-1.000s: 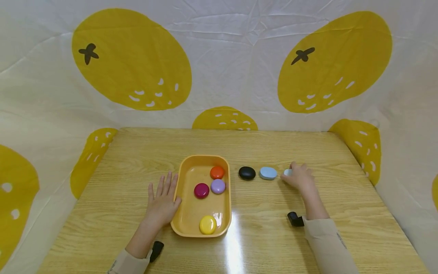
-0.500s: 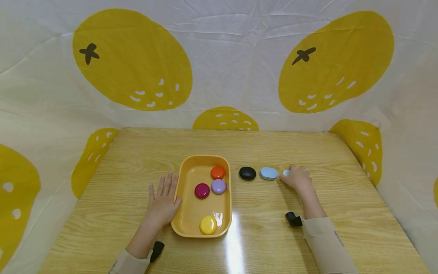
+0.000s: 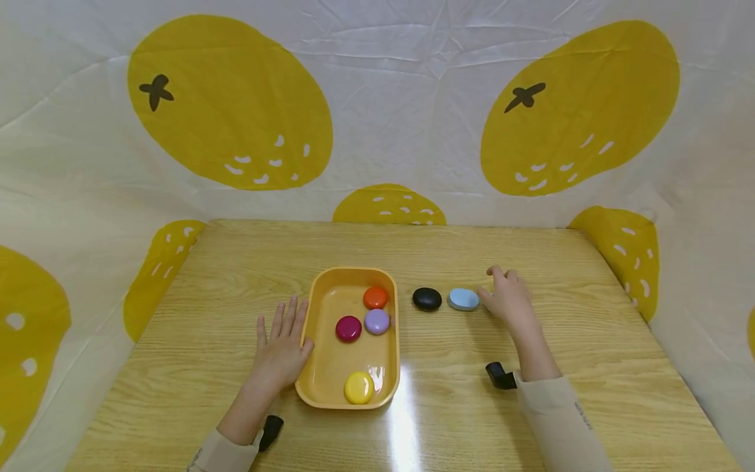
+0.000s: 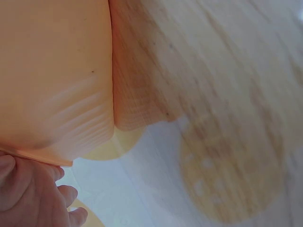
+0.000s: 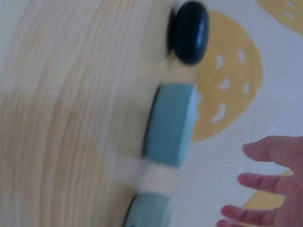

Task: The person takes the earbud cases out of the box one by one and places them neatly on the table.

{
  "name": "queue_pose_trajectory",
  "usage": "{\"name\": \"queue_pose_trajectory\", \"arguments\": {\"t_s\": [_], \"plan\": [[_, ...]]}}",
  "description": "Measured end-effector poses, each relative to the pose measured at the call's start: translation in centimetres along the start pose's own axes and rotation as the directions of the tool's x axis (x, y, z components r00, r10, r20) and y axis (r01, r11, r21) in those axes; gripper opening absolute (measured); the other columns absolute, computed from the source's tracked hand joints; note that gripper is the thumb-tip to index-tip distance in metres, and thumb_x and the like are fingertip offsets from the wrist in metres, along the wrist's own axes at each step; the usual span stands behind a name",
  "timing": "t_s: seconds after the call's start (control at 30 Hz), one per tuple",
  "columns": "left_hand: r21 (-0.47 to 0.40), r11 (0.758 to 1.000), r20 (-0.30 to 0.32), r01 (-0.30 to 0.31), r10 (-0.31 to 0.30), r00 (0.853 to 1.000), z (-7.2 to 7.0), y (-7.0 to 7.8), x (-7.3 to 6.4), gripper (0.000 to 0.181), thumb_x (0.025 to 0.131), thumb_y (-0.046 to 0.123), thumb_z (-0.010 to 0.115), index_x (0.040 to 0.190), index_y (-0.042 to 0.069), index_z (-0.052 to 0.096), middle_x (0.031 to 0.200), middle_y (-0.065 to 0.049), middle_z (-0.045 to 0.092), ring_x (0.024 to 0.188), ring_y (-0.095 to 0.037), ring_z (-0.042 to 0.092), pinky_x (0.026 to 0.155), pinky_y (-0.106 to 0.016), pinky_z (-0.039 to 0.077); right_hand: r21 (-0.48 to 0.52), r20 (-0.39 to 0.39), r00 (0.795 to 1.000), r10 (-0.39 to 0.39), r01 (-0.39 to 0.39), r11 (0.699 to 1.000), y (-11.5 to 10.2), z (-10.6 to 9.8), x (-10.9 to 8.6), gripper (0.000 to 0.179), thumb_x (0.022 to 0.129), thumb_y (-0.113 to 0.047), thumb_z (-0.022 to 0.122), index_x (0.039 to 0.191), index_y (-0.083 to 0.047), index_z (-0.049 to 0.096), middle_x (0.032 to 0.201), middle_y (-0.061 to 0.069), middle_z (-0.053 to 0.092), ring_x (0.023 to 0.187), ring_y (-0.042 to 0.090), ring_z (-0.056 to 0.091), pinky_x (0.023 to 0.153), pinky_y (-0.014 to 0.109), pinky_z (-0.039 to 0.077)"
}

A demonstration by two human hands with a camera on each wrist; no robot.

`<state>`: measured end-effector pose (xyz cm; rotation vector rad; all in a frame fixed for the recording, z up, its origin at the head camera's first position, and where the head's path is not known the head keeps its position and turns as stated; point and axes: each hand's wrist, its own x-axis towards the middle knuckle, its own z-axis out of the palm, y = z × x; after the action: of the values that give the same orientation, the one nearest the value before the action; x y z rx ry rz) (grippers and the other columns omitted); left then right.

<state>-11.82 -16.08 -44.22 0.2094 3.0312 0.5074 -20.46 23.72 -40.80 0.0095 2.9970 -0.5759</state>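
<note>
Glossy, round-edged discs lie on the floor of the tray (image 3: 324, 367): an orange-red disc (image 3: 375, 297) near a lilac disc (image 3: 377, 321), a crimson disc (image 3: 348, 329) just left of the lilac one, and a yellow disc (image 3: 359, 387) by the near wall. Right of the tray, a shiny black pebble (image 3: 427, 299), a blue block (image 3: 464, 299) with a flat oval top, and a pale block (image 5: 149, 210) stand apart in a row. The table (image 3: 253, 252) has a fine wood grain and a streak of glare; around it hangs creased white cloth (image 3: 407, 118) printed with big yellow fruit. The tray itself is yellow-orange, smooth and plastic-looking, a rounded rectangle with faintly ribbed corners outside. The left hand (image 3: 280, 354) lies with fingers straight, touching the tray's left rim. The right hand (image 3: 508, 301), fingers spread and loosely bent, grasps nothing; it hovers beside the pale block, mostly hiding it from the head camera.
</note>
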Motion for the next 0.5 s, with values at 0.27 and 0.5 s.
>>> {"name": "queue_pose_trajectory", "arguments": {"t_s": [0.27,0.5], "plan": [[0.006,1.0,0.004,0.001,-0.001,1.0,-0.1,0.0,0.0,0.064,0.093,0.024,0.041,0.148,0.008,0.013,0.153,-0.013,0.005,0.138,-0.035,0.003,0.106,-0.059,-0.006,-0.088,-0.179,0.912,-0.37,0.359,0.929,-5.2,2.0,0.0,0.044,0.086,-0.021,0.061,0.125,-0.007,0.048,0.12,0.021,0.047,0.112,0.041,0.044,0.09,0.06,0.034],[0.016,1.0,-0.004,-0.004,0.004,1.0,-0.2,0.1,0.0,0.064,0.093,0.025,0.042,0.147,0.007,0.014,0.153,-0.014,0.007,0.138,-0.036,0.005,0.106,-0.059,-0.004,-0.104,-0.198,0.792,-0.577,0.568,0.816,-9.3,4.6,-0.5,0.04,0.084,-0.019,0.062,0.121,-0.01,0.052,0.118,0.017,0.05,0.111,0.036,0.046,0.094,0.055,0.033]]}}
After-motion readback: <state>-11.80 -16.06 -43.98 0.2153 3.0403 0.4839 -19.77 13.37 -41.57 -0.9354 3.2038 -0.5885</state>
